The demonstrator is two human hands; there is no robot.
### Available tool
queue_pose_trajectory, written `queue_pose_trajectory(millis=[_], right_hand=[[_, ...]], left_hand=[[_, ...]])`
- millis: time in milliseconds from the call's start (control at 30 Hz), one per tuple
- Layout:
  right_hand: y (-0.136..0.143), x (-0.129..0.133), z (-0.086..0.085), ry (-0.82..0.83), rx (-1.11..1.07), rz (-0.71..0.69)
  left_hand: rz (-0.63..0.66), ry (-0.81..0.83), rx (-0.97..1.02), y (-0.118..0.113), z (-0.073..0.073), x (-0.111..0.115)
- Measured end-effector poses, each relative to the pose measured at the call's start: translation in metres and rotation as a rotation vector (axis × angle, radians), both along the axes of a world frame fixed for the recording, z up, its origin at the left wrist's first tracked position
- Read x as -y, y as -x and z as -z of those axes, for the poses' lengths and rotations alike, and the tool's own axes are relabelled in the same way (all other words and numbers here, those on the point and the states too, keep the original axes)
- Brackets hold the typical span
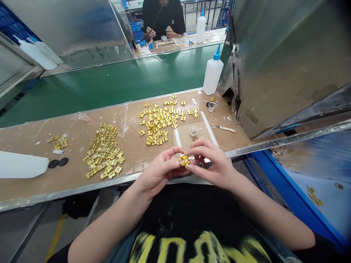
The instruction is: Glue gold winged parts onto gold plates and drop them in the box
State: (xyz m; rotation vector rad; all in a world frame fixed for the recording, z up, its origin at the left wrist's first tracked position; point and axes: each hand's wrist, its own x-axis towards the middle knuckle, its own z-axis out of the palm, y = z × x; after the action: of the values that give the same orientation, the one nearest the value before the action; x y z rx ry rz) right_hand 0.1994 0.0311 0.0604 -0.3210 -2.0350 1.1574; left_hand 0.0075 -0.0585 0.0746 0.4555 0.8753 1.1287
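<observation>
A small shiny gold piece with a round opening (183, 160) is held up between both hands at the table's front edge. My left hand (163, 166) pinches it from the left with thumb and fingers. From the right, the fingertips of my right hand (210, 160) close on the same piece. Many gold pieces (161, 120) lie in a loose cluster behind the hands, and flatter gold pieces (105, 149) form a group to the left. A small clear cup (193, 131) stands on the cardboard just beyond my right hand.
A white bottle with a blue cap (213, 75) stands at the back right, near a metal panel (287, 65). A knife (225, 129) lies right of the cup. Another bottle (22, 165) lies far left. Across the green belt (109, 84) a person (163, 20) works.
</observation>
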Motion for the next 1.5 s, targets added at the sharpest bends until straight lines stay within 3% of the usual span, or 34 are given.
queue_pose_trajectory(millis=[233,333,400,500,600,800,967,1100,1333,1500], right_hand=[[0.005,-0.003,0.007,0.101,-0.032,-0.013],[0.01,-0.001,0.01,0.319,-0.105,0.038],[0.015,0.003,0.014,0.608,-0.195,0.06],[0.023,0.011,0.018,0.988,-0.279,0.02],[0.029,0.018,0.018,1.118,-0.276,-0.032],[0.031,0.023,0.016,1.172,-0.268,-0.069],[0.03,0.022,0.016,1.149,-0.257,-0.064],[0.029,0.02,0.017,1.157,-0.262,-0.056],[0.028,0.02,0.015,1.169,-0.296,-0.151],[0.025,0.02,0.011,1.134,-0.292,-0.169]], left_hand=[[0.011,-0.078,-0.112,-0.001,0.0,0.0],[-0.065,-0.186,-0.3,-0.004,0.002,0.003],[-0.265,-0.406,-0.633,-0.005,0.001,0.005],[-0.534,-0.93,-1.267,-0.004,-0.004,0.006],[-0.525,-1.236,-1.581,-0.001,-0.008,0.003],[-0.554,-1.18,-1.6,-0.001,-0.007,0.003],[-0.436,-1.033,-1.457,0.0,-0.008,0.005],[-0.418,-1.001,-1.391,0.002,-0.008,0.002],[-0.456,-1.143,-1.494,-0.003,-0.019,-0.001],[-0.488,-1.083,-1.629,-0.005,-0.03,0.003]])
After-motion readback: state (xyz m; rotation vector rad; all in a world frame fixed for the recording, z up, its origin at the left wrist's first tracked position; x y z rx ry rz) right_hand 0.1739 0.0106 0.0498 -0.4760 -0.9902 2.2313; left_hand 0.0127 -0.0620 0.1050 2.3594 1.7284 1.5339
